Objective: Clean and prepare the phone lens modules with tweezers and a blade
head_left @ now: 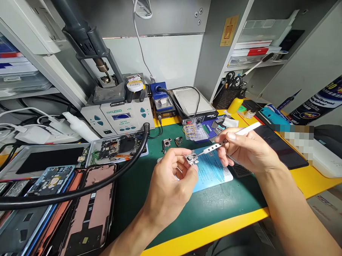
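Between the thumb and fingers of my left hand (172, 184) is a small silver phone camera module (191, 158) with dark round lenses. My right hand (246, 148) pinches a pair of white tweezers (215, 147), whose thin tips touch or nearly touch the module's right side. Just beyond my left hand, two more camera modules lie on the green mat: one silver (166, 143) and one darker (178, 141). A light blue printed card (214, 169) lies on the mat under and behind my hands.
A thick black hose (112, 178) arcs across the left, over opened phones and a pink phone back (92, 200). The rework station (123, 118) and a flat heating plate (193, 100) stand at the back. A dark phone (280, 146) and a spray can (325, 99) are on the right.
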`<state>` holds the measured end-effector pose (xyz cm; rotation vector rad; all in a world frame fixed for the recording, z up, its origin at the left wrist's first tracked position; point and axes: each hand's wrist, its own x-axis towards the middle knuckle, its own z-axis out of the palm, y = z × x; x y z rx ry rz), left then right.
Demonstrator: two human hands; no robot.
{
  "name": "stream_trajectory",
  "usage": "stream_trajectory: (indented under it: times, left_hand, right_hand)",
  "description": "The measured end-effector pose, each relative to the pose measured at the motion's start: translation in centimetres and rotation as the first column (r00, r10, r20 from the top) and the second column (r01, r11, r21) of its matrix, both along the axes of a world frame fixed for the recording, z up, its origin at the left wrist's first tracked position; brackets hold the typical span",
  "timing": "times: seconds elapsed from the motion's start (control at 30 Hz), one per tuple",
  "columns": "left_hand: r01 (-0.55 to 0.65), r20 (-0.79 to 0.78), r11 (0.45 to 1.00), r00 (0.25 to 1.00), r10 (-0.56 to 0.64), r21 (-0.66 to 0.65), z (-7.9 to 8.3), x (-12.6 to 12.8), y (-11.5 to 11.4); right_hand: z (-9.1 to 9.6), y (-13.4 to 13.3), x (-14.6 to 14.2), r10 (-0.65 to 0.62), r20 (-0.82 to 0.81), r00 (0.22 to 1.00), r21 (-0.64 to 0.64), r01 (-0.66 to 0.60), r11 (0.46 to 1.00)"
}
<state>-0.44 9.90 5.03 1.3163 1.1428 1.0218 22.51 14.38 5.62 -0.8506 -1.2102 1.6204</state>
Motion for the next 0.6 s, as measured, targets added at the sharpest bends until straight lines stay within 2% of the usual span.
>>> stream_trajectory:
  times: [0.2,0.4,0.6]
  left_hand:
    - [-0.011,-0.003,1.000,1.000,0.011,0.007,0.0,0.1,0.0]
    - [-0.021,-0.008,0.999,1.000,0.021,0.038,0.0,0.1,0.1]
    - [-0.016,-0.006,0.999,1.000,0.016,0.042,-0.1,0.1,0.2]
  right_hand:
    - [0.0,-0.2,-0.1,0.041,0.001,0.999,-0.033,-0.041,0.999]
    - [-0.6,-0.2,0.8,0.187,-0.047,0.981,-0.002,-0.188,0.982]
    - [-0.7,-0.1,0.8,0.105,-0.028,0.994,-0.053,-0.106,0.993]
